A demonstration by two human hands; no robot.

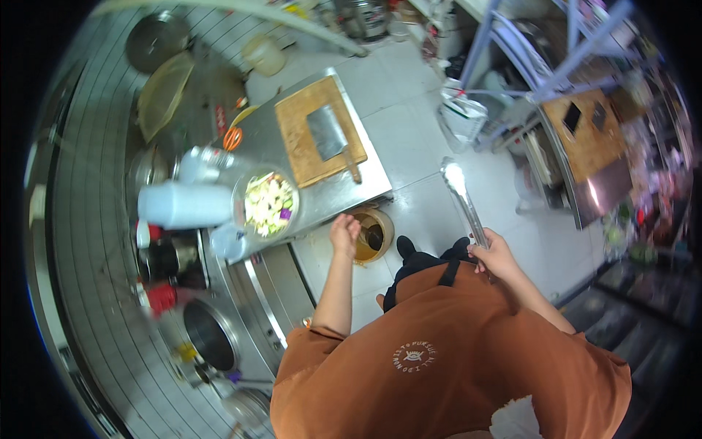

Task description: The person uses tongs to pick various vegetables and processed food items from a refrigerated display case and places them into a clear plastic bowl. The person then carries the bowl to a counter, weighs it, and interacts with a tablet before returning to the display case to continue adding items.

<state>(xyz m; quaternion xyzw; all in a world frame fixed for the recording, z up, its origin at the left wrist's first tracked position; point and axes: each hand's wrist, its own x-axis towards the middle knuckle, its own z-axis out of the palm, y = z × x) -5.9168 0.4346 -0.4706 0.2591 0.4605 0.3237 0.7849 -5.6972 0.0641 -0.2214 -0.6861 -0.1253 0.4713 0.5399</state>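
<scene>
My right hand [491, 252] is closed round the handle end of long metal tongs [466, 200], whose shiny tip points away over the floor. My left hand [344, 234] hovers by the near edge of the steel counter [344, 201], beside a round tub [371, 234] on the floor. Its fingers are loosely bent and a little apart, with nothing visible in them. On the counter, a clear bowl of chopped vegetables [269, 205] stands to its left. Farther back, a cleaver [327, 132] lies on a wooden cutting board [292, 139].
Stacked pale plastic containers [186, 205] lie left of the bowl, with orange-handled scissors [232, 138] behind. A deep steel pot [210, 333] stands at the lower left. At right are a second wooden board [592, 154] on a steel table, a white bag [462, 117] and metal racks [519, 51].
</scene>
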